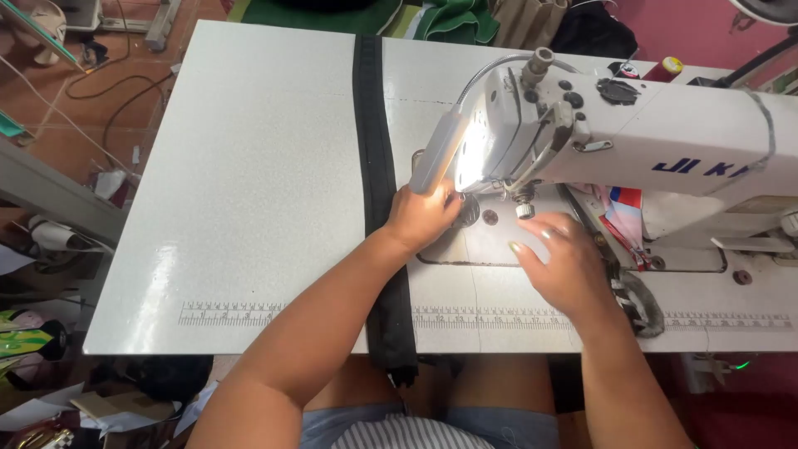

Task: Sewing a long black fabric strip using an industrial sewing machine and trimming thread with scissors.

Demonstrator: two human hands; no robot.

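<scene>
So left hand [422,214] presses the black strip [376,166] mid-frame by the sewing machine [632,137], fingers curled; right hand [559,262] lies open, loose on the white worktop [249,208].

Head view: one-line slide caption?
Left hand on black strip beside the sewing machine needle area; right hand resting on white table.

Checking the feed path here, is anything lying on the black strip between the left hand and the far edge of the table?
Nothing visible does. The black strip runs bare along the white table from the left hand to the far edge; the lamp hangs beside it.
</scene>
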